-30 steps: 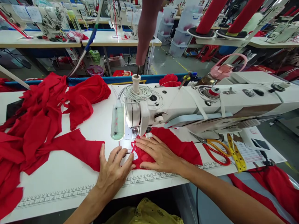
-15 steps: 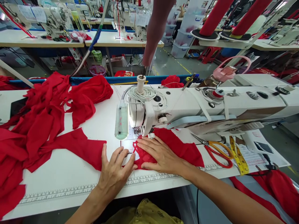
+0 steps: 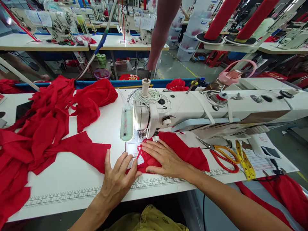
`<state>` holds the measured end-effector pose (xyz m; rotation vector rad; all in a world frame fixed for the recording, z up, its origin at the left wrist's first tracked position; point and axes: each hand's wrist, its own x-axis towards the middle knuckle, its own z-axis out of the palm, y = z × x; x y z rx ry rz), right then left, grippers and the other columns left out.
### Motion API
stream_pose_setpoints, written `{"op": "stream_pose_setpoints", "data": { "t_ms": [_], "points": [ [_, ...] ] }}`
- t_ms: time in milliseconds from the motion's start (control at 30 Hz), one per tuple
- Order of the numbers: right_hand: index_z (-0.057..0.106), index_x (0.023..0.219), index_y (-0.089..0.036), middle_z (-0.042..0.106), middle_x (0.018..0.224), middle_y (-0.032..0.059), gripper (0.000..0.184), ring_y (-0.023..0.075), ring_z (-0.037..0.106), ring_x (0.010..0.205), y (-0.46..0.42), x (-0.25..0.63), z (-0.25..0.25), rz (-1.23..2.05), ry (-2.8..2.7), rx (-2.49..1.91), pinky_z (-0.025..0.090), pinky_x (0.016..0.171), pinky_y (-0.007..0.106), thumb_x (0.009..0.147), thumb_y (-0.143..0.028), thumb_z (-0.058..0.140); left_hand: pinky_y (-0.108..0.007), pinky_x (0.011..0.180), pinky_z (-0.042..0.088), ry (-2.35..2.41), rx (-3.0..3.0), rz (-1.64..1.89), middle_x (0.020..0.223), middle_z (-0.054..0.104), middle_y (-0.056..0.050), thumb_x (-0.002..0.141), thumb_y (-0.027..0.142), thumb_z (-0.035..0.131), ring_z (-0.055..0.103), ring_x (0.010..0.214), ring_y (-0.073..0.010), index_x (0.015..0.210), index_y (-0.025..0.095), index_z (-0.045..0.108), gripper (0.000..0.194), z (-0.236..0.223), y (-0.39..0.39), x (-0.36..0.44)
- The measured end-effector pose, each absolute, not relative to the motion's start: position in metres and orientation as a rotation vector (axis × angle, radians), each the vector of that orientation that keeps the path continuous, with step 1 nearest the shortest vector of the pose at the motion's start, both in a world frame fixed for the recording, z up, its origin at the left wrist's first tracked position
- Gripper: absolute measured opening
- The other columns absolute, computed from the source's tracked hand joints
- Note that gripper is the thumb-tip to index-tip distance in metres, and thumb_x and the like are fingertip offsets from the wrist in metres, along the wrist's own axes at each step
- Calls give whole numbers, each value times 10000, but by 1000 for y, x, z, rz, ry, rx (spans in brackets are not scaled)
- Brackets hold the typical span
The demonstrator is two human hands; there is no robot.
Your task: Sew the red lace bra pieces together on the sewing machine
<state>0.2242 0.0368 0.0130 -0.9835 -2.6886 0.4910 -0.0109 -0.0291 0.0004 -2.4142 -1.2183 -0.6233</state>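
A red fabric piece (image 3: 183, 147) with lace and a thin crossed strap at its left end lies under the needle area of a white sewing machine (image 3: 154, 120). My right hand (image 3: 166, 160) rests flat on it, fingers stretched toward the presser foot (image 3: 142, 134). Just left of the strap is my left hand (image 3: 120, 175), fingers spread, its thumb and index finger by the fabric's lower left edge. Whether those fingertips press the cloth I cannot tell. Another red fabric piece (image 3: 84, 149) reaches close to the left little finger.
Heaped red fabric (image 3: 48, 118) covers the table's left side. Orange-handled scissors (image 3: 222, 155) and a yellow tape measure (image 3: 245, 162) lie to the right. A printed ruler strip (image 3: 156, 183) runs along the front edge. Red thread cones (image 3: 218, 19) stand behind the machine.
The view has shifted slightly. Both hands keep nearly the same places, and the fabric under the right hand has hardly moved.
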Motion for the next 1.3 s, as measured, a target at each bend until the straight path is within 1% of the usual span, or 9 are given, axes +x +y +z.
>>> {"op": "stream_pose_setpoints", "data": {
  "t_ms": [333,500,600,667,767,867,967,1167,1300],
  "points": [
    [439,1480,-207,475,1514,96,702,273,393,1418,37,224,19,479,-2738,-968,228,1210,526,897,-541,641,-582,1058,372,-1687,-2351,-713,1090,655,-140,961,234,563,612,1041,-281,1125,150,631,196,8,-48,-15],
    [540,1392,-213,582,1406,99,417,273,537,1256,41,214,24,270,-2683,-1049,208,1192,547,1016,-385,483,-512,1010,377,-1749,-2420,-705,1058,646,-107,963,233,546,589,1006,-265,1094,171,623,164,5,-48,-13],
    [538,1382,-184,655,1247,126,400,271,586,1117,45,207,21,195,-2675,-1093,241,1146,558,1007,-320,506,-419,861,401,-1819,-2494,-675,942,634,-59,964,217,529,564,880,-228,987,190,610,89,6,-46,-11],
    [594,1295,-172,685,1073,107,342,264,590,1027,47,203,21,233,-2662,-1094,292,1092,542,982,-306,558,-393,802,381,-1865,-2550,-631,876,611,-35,957,202,528,538,828,-215,889,197,580,86,8,-44,-11],
    [672,990,-188,654,937,64,128,228,566,923,48,201,25,342,-2615,-1069,362,989,446,970,-259,567,-396,807,370,-1859,-2609,-605,852,596,-24,956,148,493,524,811,-207,845,196,537,129,9,-40,-13],
    [622,856,-191,630,938,53,118,197,540,877,46,200,34,523,-2602,-1105,377,881,355,955,-219,563,-421,879,384,-1784,-2576,-649,949,622,-52,964,136,480,551,890,-224,934,193,553,97,8,-39,-16],
    [568,801,-197,588,783,12,141,168,495,748,45,198,43,697,-2573,-1290,343,751,304,941,-211,558,-472,982,375,-1733,-2342,-701,1118,617,-122,954,204,545,551,1056,-284,1096,169,577,150,8,-44,-21],
    [440,647,-204,408,558,-57,262,115,311,547,48,190,49,854,-2404,-1524,183,583,281,869,-186,577,-434,710,452,-1934,-1922,-454,935,595,-143,947,346,563,552,829,-305,1077,114,626,274,1,-49,-38],
    [366,600,-206,372,553,-63,321,108,311,565,52,174,49,1069,-2239,-1525,178,572,274,814,-196,606,-475,773,485,-1874,-2073,-567,1038,585,-204,965,324,521,567,952,-345,1076,98,630,275,-4,4,-70]
  ]
}}
